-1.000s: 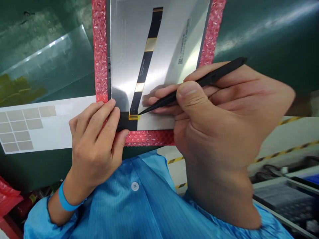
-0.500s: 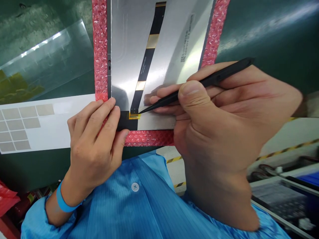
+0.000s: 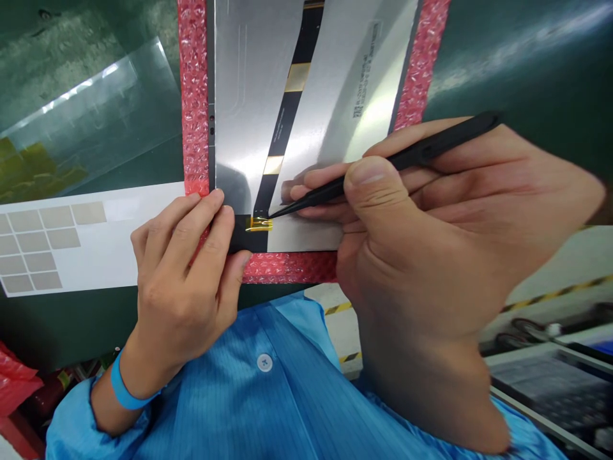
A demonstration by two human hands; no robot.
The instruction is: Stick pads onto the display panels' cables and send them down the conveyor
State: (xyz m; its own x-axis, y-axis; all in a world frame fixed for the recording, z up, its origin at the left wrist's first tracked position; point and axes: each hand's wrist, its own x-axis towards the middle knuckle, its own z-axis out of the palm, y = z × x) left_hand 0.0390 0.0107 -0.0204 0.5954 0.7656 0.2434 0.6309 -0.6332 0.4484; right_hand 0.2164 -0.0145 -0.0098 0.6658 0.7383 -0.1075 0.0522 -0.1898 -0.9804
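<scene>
A silver-backed display panel (image 3: pixel 316 147) lies face down, with a black flex cable (image 3: pixel 284 124) running slantwise along it. Over the cable's lower end sits a small piece of amber tape (image 3: pixel 261 224), on the panel's black lower edge. My right hand (image 3: pixel 407 204) is closed around black tweezers (image 3: pixel 335 188); their point meets the tape's upper right corner or hovers just above it. Whether the tips grip the tape I cannot tell. My left hand (image 3: pixel 184 268) rests with fingers stretched out over the panel's lower left corner, its thumb by the bottom edge.
Pink bubble wrap (image 3: pixel 194 96) lies beneath the panel and shows around its sides. To the left are a white sheet with grey squares (image 3: pixel 119 236) and a clear plastic sheet (image 3: pixel 129 115) with amber tape pieces (image 3: pixel 38 167). The green table (image 3: pixel 517 76) extends to both sides.
The whole view has shifted slightly, so panel and hands appear a little further right. The tweezers' point stays by the tape. Neither hand has let go of or taken anything.
</scene>
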